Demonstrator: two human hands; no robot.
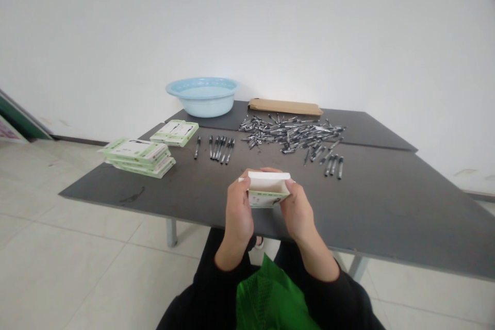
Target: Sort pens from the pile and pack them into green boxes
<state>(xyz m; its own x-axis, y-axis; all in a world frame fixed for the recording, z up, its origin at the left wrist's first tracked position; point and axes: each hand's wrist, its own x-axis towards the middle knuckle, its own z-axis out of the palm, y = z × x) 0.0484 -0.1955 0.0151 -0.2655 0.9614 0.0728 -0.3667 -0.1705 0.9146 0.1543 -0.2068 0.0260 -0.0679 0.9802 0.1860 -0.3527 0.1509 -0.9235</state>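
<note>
Between my two hands is a small white and green box (268, 198), its near end open toward me and its flap raised. My left hand (238, 211) is closed on the box's left side, and my right hand (298, 211) grips its right side. The box is over the table's front edge. Beyond it lies a large heap of black and clear pens (296, 133). A row of several pens (221, 149) sits left of the heap, with a single pen (197, 147) beside it. Another small row of pens (334, 166) lies to the right.
Stacked green and white boxes (137, 154) stand at the table's left, with more boxes (175, 132) behind them. A light blue basin (207, 98) and a flat brown cardboard piece (285, 106) are at the back by the wall. The dark table (386, 206) extends right.
</note>
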